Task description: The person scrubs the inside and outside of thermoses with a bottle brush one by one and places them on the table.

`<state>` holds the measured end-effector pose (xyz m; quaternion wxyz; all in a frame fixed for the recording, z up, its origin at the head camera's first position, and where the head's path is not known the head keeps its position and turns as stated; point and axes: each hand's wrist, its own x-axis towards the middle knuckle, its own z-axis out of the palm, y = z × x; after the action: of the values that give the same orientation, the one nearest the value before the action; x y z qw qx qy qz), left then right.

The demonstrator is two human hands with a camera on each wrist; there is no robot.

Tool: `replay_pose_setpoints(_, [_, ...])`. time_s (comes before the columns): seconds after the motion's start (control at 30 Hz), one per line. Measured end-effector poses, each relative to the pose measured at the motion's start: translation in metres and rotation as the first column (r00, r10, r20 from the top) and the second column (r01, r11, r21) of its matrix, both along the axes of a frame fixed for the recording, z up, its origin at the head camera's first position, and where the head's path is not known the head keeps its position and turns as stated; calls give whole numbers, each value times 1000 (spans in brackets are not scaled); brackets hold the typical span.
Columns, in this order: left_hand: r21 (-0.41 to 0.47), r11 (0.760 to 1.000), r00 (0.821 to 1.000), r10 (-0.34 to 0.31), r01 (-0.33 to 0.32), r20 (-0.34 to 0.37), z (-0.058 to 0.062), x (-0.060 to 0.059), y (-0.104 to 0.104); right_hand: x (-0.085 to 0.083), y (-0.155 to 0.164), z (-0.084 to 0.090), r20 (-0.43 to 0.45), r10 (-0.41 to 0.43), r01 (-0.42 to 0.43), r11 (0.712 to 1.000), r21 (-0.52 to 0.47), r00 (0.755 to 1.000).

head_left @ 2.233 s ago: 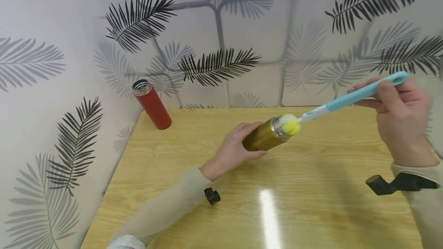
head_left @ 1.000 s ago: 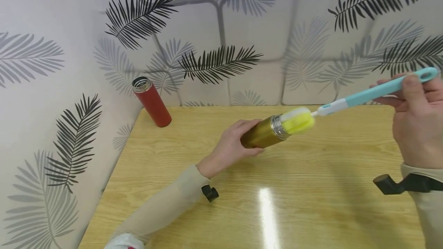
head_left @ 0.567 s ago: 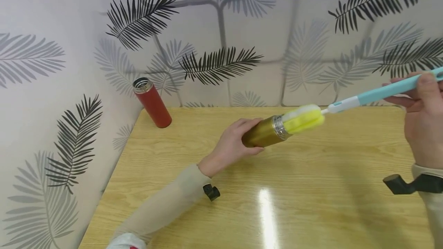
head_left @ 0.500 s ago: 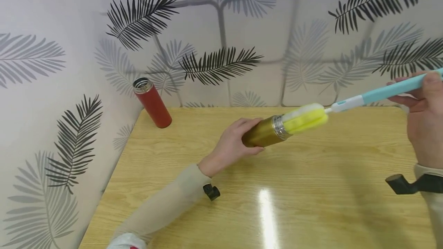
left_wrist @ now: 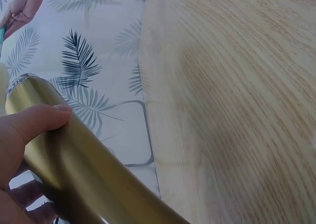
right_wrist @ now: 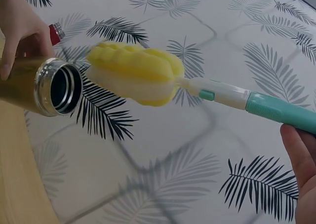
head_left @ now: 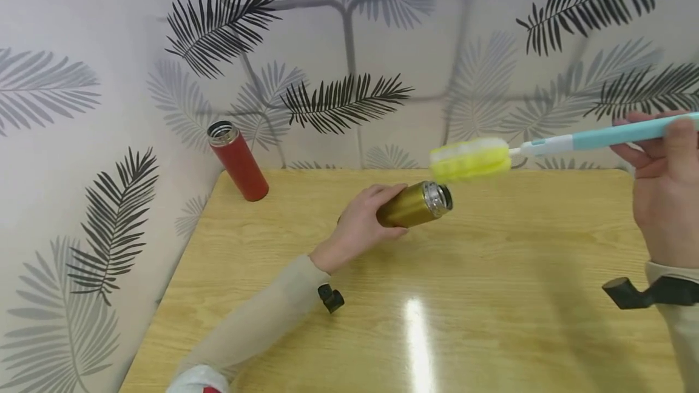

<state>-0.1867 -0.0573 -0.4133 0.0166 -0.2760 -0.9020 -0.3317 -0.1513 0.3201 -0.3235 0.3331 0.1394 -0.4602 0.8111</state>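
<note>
Head view: the left hand (head_left: 360,223) grips a gold flask (head_left: 406,207), the right hand (head_left: 667,199) a sponge brush (head_left: 554,145); a red flask (head_left: 240,165) stands near the worktop (head_left: 491,284)'s far-left corner.

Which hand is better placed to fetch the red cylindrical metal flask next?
The left hand, probably: nearer the red flask, though gripping a gold metal cylindrical flask; the right hand holds a yellow sponge brush.

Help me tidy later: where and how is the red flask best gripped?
Probably wrapped round the middle of the red flask, from the near right: its straight, cylindrical body stands near the far-left corner of the table, with the backdrop behind and left.
</note>
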Motion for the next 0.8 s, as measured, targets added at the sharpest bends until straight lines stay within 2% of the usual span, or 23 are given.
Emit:
replay_pose_setpoints(0.17, [-5, 1000, 1000, 0, 0, 5, 2, -2, 1, -3, -11, -1, -16, 78, -79, 995, -62, 997])
replay_pose_setpoints(0.27, [-25, 1000, 1000, -2, 2, -5, 1, -2, 2, -5, -13, -4, -23, 84, -84, 996, -33, 996])
replay_pose_setpoints(0.63, [-33, 999, 1000, -10, 9, -28, 5, -1, 3, -14, -12, -15, 32, -36, 34, 997, 64, 999])
replay_pose_setpoints(0.8, [-16, 1000, 1000, -16, 16, -13, 7, 1, 2, -15, -10, -18, 36, -89, 85, 992, 92, 995])
